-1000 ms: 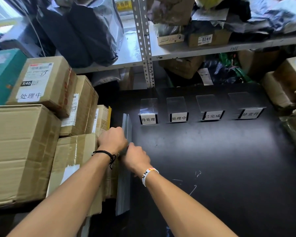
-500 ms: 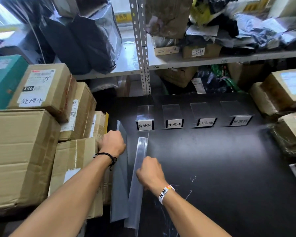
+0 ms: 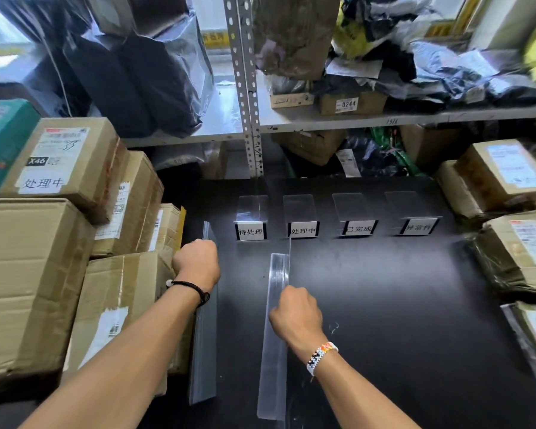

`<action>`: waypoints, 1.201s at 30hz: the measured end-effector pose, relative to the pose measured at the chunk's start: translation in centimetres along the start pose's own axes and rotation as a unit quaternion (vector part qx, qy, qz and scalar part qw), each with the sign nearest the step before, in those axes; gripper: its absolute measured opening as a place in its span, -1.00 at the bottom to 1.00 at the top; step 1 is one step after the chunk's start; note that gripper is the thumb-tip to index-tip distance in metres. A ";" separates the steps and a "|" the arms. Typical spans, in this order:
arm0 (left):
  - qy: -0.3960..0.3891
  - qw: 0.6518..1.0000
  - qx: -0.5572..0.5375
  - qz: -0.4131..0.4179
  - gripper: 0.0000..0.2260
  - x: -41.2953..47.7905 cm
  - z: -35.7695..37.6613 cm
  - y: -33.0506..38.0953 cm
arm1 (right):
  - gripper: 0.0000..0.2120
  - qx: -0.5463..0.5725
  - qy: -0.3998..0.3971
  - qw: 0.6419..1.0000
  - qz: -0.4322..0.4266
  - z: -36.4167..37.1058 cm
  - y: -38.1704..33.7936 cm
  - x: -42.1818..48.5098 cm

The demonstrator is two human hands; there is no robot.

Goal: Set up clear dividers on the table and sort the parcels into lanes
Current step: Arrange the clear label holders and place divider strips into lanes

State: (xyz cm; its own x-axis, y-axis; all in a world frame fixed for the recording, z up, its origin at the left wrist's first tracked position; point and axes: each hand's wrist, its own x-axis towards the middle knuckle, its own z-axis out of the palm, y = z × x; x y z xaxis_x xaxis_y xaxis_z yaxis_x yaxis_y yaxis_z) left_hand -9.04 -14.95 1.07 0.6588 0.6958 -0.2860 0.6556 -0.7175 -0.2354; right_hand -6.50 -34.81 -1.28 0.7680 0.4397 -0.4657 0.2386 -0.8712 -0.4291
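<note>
Clear acrylic: stiff, light, likely slick and tippy on edge; best gripped along the top rim. Left hand [image 3: 195,264] clasping the left divider [image 3: 203,351] beside the parcels [image 3: 37,274]; right hand [image 3: 296,314] clasping the second divider [image 3: 278,274], upright on the tabletop [image 3: 384,305].

1. The table [image 3: 384,305] was black.
2. The left divider [image 3: 203,351] and centre divider [image 3: 274,335] were clear with a grey sheen.
3. The cardboard boxes [image 3: 28,274] at left were brown with white labels; the carton [image 3: 3,140] at upper left was teal.
4. The signs [image 3: 250,232] were white with black characters.
5. The cord bracelet [image 3: 189,287] was black; the beaded bracelet [image 3: 321,356] was checked white, black and orange.
</note>
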 end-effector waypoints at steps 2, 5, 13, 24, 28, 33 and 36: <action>0.107 0.992 0.046 0.056 -0.69 -0.7 -0.2 1.0 | -0.97 0.003 -0.001 1.000 0.000 -0.4 0.2 0.3; 0.162 0.967 -0.067 0.187 -0.76 -1.8 1.8 3.9 | -0.92 0.008 -0.007 1.000 0.006 -0.7 0.8 0.7; -0.206 0.805 -0.555 0.038 -0.37 -3.9 8.8 9.9 | -0.52 0.383 -0.116 0.917 -0.011 2.2 6.7 2.2; -0.166 0.741 -0.651 -0.005 -0.39 -2.1 9.3 11.9 | -0.54 0.412 -0.119 0.904 -0.003 3.9 5.6 6.2; -0.169 0.732 -0.660 -0.007 -0.40 -1.0 9.1 12.4 | -0.55 0.413 -0.106 0.905 -0.006 3.7 5.3 7.5; -0.167 0.721 -0.673 -0.006 -0.44 0.4 8.8 13.2 | -0.53 0.419 -0.092 0.903 -0.006 3.6 5.1 9.1; -0.169 0.719 -0.674 -0.010 -0.41 0.9 9.0 13.5 | -0.53 0.411 -0.091 0.907 -0.005 3.7 5.3 9.8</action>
State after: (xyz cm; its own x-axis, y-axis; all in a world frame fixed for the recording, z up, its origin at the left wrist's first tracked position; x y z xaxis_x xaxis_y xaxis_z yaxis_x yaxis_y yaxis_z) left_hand -2.94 -24.30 -10.69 0.6671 0.4947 -0.5570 0.5750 0.1335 0.8072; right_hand 0.07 -34.32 -11.00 0.6396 0.5413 -0.5458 -0.3362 -0.4416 -0.8318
